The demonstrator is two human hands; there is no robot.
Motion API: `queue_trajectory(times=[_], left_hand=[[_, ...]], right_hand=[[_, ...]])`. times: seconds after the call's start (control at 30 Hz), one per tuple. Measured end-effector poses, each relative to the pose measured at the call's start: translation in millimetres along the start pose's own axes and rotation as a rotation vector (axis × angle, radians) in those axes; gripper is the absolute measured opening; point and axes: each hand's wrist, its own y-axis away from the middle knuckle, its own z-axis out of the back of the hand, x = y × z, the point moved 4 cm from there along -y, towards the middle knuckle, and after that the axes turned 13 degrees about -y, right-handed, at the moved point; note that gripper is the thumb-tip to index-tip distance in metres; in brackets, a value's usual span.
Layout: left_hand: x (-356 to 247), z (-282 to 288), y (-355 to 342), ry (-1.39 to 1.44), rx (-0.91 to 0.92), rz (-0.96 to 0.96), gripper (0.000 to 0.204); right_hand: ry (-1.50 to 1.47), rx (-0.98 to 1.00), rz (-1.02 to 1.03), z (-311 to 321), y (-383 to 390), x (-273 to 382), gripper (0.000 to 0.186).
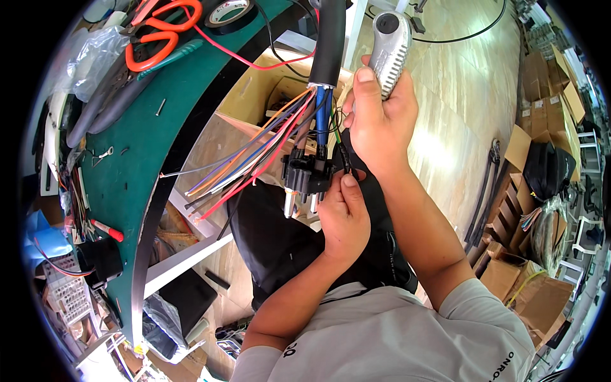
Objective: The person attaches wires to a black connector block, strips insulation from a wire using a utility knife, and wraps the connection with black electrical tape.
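Note:
My right hand [385, 121] is closed around a silver-grey hand tool [389, 48] with a rounded end, a black round inset and a ridged edge; its lower end is hidden in my palm. Below it, my left hand [344, 219] pinches a thin dark wire [345, 159] with the thumb against the fingers, right beside a black plug connector [307, 173]. Metal pins point down from this connector. A thick black cable [328, 38] hangs from above, its sheath cut back. Blue and brown conductors run from it into the connector, while loose coloured wires [248, 149] fan out left.
On the green-topped workbench [137, 178] at left lie orange-handled scissors [153, 51], a black tape roll [230, 14] and a screw [160, 107]. A wooden box [254, 95] stands behind the cable. Cardboard boxes [541, 121] line the right side.

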Motion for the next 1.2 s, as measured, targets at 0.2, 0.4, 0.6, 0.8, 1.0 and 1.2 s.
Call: queue_trajectory(times=[0.2, 0.4, 0.6, 0.8, 1.0, 1.2], left_hand=[[-0.3, -0.1, 2.9, 0.107, 0.024, 0.098, 0.032], [-4.0, -2.0, 2.3, 0.147, 0.021, 0.098, 0.032], [-1.4, -2.3, 1.0, 0.121, 0.019, 0.069, 0.032], [2.3, -1.3, 1.0, 0.069, 0.003, 0.051, 0.031], [0.9, 0.2, 0.0, 0.029, -0.004, 0.05, 0.031], [2.5, 0.1, 1.3, 0.039, 0.014, 0.08, 0.031]], right_hand=[[-0.144, -0.028, -0.098, -0.2, 4.3, 18.8, 0.035], [-0.059, 0.024, -0.047, 8.7, 18.7, 16.8, 0.037], [-0.078, 0.013, -0.052, 7.7, 20.6, 14.0, 0.036], [-0.018, -0.01, -0.042, 4.8, 20.0, 12.9, 0.035], [0.01, -0.015, -0.008, 4.2, 17.1, 8.9, 0.035], [-0.001, -0.01, 0.014, 2.3, 10.4, 8.9, 0.035]])
